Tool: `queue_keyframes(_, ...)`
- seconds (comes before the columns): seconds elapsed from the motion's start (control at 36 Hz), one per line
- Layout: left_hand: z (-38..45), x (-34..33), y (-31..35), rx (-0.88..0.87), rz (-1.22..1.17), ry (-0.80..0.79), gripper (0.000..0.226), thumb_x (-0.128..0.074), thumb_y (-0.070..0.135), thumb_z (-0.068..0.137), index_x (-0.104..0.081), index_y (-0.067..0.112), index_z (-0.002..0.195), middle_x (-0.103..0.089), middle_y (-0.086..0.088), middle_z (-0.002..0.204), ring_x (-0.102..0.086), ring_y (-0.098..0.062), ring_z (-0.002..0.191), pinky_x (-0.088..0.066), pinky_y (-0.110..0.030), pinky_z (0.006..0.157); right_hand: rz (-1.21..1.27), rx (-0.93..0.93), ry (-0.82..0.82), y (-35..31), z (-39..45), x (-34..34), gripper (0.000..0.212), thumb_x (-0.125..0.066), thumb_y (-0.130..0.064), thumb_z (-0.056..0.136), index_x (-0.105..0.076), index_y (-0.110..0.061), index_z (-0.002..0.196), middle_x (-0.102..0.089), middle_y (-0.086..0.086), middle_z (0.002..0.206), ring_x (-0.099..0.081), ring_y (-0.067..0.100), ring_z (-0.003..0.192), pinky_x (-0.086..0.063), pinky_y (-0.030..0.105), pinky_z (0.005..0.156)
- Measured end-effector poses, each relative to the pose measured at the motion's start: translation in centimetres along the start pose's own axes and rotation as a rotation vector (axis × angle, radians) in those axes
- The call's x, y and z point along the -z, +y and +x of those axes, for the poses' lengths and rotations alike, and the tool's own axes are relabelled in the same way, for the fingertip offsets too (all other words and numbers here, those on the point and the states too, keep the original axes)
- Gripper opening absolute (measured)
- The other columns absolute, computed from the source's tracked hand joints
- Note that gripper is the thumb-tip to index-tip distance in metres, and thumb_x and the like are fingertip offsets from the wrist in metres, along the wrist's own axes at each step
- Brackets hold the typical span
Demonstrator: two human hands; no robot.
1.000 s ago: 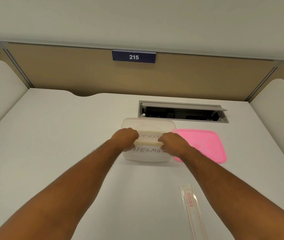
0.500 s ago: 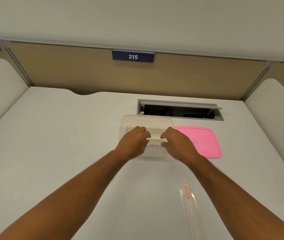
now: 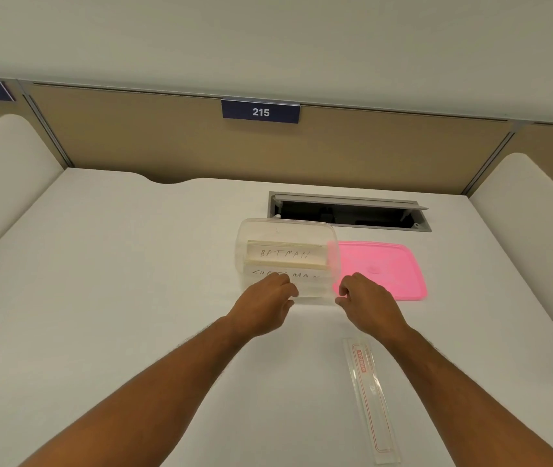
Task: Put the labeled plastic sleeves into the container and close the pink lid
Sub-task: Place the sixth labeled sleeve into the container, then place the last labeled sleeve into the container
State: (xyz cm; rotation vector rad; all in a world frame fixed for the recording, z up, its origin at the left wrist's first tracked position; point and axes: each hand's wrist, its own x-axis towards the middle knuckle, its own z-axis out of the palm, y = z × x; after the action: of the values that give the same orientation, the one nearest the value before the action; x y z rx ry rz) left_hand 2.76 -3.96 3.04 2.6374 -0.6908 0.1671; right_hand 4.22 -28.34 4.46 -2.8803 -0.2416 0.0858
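A clear plastic container (image 3: 333,261) stands open on the white desk. Inside it lie labeled sleeves, one reading BATMAN (image 3: 285,253) and one reading SUPERMAN (image 3: 305,276) that my left hand partly covers. The pink lid (image 3: 386,269) lies flat on the desk, right of the container and touching it. My left hand (image 3: 263,306) hovers at the container's near left wall and my right hand (image 3: 367,306) at its near right corner. Both have loosely curled fingers and hold nothing. Another long clear sleeve with a red label (image 3: 369,399) lies on the desk near my right forearm.
An open cable hatch (image 3: 349,214) is sunk into the desk just behind the container. A tan partition with a blue 215 sign (image 3: 260,111) closes the back. White side dividers (image 3: 9,163) rise at both sides of the desk.
Both hands have let go of the sleeves inside the container and drawn back toward me to its near edge. The BATMAN label is now uncovered.
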Motion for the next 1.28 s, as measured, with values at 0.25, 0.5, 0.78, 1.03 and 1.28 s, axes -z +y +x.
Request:
queue_keyframes(0.25,-2.1,-1.6,-0.2,0.037,0.032,-0.135,0.024,-0.062,0.025,0.095,-0.065,0.018,0.118,-0.062,0.003,0.111,-0.055,-0.018,0.105,-0.048,-0.030,0.078,-0.068,-0.159,-0.286,0.8,-1.9,-1.0,0.025,-0.066,-0.045,0.088,-0.063,-0.020,0.090,-0.065,-0.006,0.085,-0.061,0.015,0.075,-0.047,0.031,0.067)
queue_keyframes(0.5,-3.4,-1.9,-0.6,0.060,0.047,-0.186,0.024,-0.059,0.025,0.096,-0.064,0.019,0.119,-0.060,0.004,0.113,-0.053,-0.017,0.108,-0.050,-0.032,0.081,0.147,-0.256,-0.469,1.1,-3.0,-1.3,0.004,-0.065,-0.014,0.088,-0.070,-0.014,0.088,-0.075,0.001,0.082,-0.064,0.006,0.062,-0.043,0.017,0.054)
queue_keyframes(0.78,-2.8,-1.8,0.9,0.138,-0.196,-0.216,0.033,-0.066,0.031,0.093,-0.062,0.022,0.124,-0.062,0.007,0.117,-0.058,-0.010,0.105,-0.049,-0.027,0.088,0.555,-0.211,-0.447,-0.8,-2.1,1.3,0.013,-0.058,-0.005,0.096,-0.070,-0.009,0.098,-0.074,0.016,0.090,-0.072,0.019,0.071,-0.058,0.028,0.067)
queue_keyframes(1.03,-0.8,-0.6,2.2,0.296,-0.638,-0.219,0.045,-0.074,0.039,0.084,-0.061,0.026,0.125,-0.062,0.019,0.121,-0.058,0.005,0.108,-0.055,-0.026,0.091,0.670,-0.061,-0.418,-3.0,-0.7,3.1,0.007,-0.060,-0.012,0.097,-0.067,-0.013,0.100,-0.075,0.009,0.085,-0.072,0.016,0.073,-0.059,0.029,0.070)
queue_keyframes(1.28,-0.9,0.7,2.1,0.254,-0.777,-0.191,0.011,-0.066,0.034,0.093,-0.072,0.025,0.089,-0.069,0.018,0.119,-0.061,0.000,0.112,-0.045,-0.039,0.106,0.727,-0.006,-0.442,-3.6,-0.1,2.8,0.013,-0.064,-0.023,0.096,-0.058,-0.019,0.107,-0.076,0.003,0.084,-0.070,0.011,0.072,-0.056,0.030,0.072)
